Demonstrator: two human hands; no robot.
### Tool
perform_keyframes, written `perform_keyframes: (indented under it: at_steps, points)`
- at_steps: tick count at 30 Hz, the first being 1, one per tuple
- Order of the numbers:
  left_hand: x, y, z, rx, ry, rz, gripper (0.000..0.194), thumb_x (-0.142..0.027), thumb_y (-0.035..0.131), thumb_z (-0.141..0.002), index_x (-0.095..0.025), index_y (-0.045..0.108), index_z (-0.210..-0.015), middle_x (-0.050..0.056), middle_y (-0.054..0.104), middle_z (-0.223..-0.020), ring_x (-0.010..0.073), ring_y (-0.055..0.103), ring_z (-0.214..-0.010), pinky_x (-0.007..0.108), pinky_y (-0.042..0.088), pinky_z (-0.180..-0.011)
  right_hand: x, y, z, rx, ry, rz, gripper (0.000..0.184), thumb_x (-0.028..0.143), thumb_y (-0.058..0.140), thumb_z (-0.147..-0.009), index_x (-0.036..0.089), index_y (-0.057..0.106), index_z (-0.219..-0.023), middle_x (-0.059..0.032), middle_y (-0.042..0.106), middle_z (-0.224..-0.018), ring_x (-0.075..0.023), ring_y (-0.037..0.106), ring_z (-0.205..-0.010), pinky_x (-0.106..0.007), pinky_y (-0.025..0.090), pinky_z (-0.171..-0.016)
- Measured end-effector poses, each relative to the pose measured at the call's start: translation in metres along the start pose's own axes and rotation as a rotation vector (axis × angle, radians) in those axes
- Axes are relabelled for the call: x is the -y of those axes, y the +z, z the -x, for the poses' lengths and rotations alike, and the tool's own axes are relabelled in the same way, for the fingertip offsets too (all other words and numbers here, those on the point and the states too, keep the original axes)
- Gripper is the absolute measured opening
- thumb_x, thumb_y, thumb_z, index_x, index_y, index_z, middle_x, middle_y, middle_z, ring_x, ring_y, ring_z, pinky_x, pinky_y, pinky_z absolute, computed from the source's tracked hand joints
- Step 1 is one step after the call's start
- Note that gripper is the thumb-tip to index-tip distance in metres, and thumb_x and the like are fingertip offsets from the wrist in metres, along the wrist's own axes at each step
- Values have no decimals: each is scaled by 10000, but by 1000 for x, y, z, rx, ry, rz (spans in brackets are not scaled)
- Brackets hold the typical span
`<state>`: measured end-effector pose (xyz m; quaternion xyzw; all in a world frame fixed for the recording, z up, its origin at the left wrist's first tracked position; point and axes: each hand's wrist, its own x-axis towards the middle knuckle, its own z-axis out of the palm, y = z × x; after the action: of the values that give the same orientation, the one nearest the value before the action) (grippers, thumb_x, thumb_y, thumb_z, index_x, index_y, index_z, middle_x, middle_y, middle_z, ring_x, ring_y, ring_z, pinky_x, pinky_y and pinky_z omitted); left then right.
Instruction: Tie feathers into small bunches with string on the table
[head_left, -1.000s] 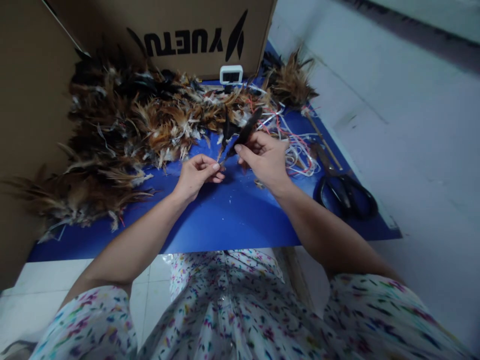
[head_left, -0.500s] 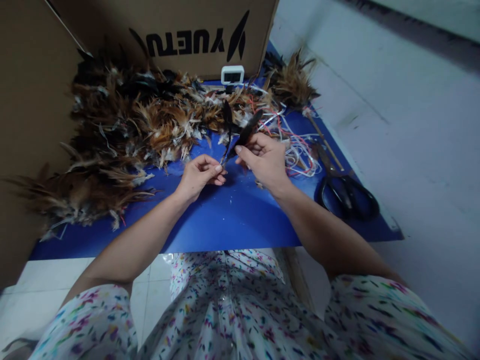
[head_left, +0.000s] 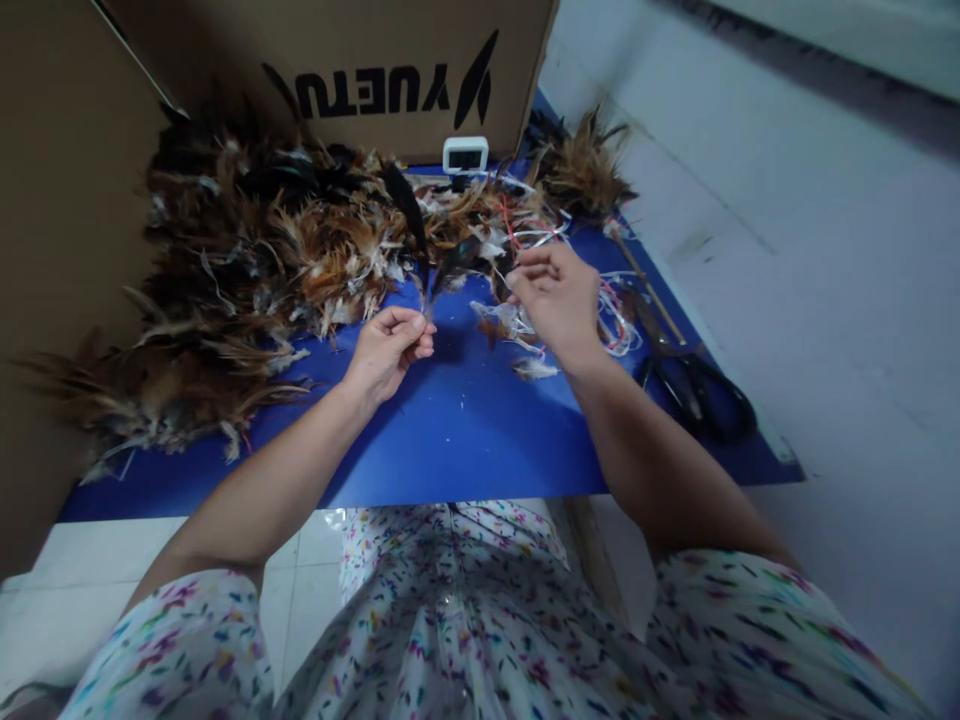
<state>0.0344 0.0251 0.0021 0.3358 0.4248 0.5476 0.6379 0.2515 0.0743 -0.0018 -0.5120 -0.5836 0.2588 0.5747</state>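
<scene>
My left hand [head_left: 390, 352] is closed in a pinch on the quill ends of dark feathers [head_left: 407, 210]. One long blackish feather stands up from the fingertips, and another dark feather [head_left: 457, 260] leans to the right. To the right and a little higher, my right hand [head_left: 556, 298] is apart from the left, its thumb and fingers pressed together. A thin pale line shows at its fingertips, but I cannot make out what it is. Under and beside this hand lie white and red strings [head_left: 619, 315] and a small whitish feather [head_left: 535, 369].
Brown and black feathers [head_left: 300, 230] are heaped on the blue tabletop [head_left: 450, 440]. A cardboard box [head_left: 360, 40] stands behind, with a small white digital device [head_left: 465, 155] before it. Black-handled scissors [head_left: 705, 395] and a feather-topped stick [head_left: 652, 285] lie at right, near the wall.
My right hand has moved right, away from my left hand, and let go of the dark feather. My left hand has shifted slightly left with the feathers, uncovering the small whitish feather on the table.
</scene>
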Motion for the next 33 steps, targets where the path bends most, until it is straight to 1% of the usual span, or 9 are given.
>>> perform_keyframes:
  at_steps: [3,5,7,10,12,17,23,26,33]
  points:
    - [-2,1,0,-39,2,45,298,-168,871,-697,-154,573,-718,-29,691,-618,48,615,-488,122,514,-463,1,-6,-3,-103,-134,232,121,297,690,-834,213,649,-911,-25,685,-882,-126,600,-640,-330,539,-670]
    - [-1,1,1,-22,18,54,323,-191,891,-674,-153,572,-717,-26,694,-619,49,615,-485,124,516,-460,11,-5,3,-74,-211,286,131,338,689,-846,212,678,-879,-39,692,-904,-135,591,-670,-344,529,-711]
    - [1,2,3,32,39,36,379,-254,927,-626,-151,576,-724,-21,700,-624,55,618,-485,132,520,-459,23,0,14,76,-211,202,200,404,697,-847,204,699,-834,-31,686,-824,-139,584,-662,-326,508,-682]
    - [6,2,6,135,57,-12,473,-371,960,-549,-145,593,-744,-15,708,-631,66,625,-480,151,532,-467,37,12,31,351,-105,14,392,572,732,-793,181,703,-794,-19,657,-706,-130,559,-611,-287,450,-587]
    - [10,3,8,174,57,-47,502,-415,961,-528,-142,599,-744,-12,712,-631,74,631,-475,170,546,-478,40,18,39,422,-60,-43,496,666,735,-749,175,671,-717,-12,622,-647,-118,518,-581,-277,401,-548]
    - [12,5,11,169,46,-118,499,-429,953,-537,-136,598,-732,-5,715,-643,79,634,-473,193,552,-493,39,23,45,376,-76,-45,643,785,654,-742,189,539,-530,18,485,-529,-88,374,-527,-282,294,-505]
    - [12,5,12,215,-5,-162,496,-470,931,-564,-127,627,-754,1,710,-659,85,651,-501,205,566,-520,42,22,45,363,-100,-17,681,800,647,-736,194,458,-490,43,386,-492,-79,308,-509,-286,258,-499]
    - [11,4,13,259,-30,-169,483,-495,915,-588,-123,652,-750,4,705,-650,88,653,-502,205,567,-522,43,22,45,365,-116,-8,669,760,659,-763,196,431,-486,43,382,-502,-78,308,-513,-286,262,-507]
    - [8,2,12,312,-149,-96,469,-463,932,-577,-114,663,-740,17,719,-675,81,653,-512,191,573,-522,39,22,45,359,-121,-12,599,695,690,-782,184,505,-528,36,436,-532,-85,369,-534,-279,281,-528]
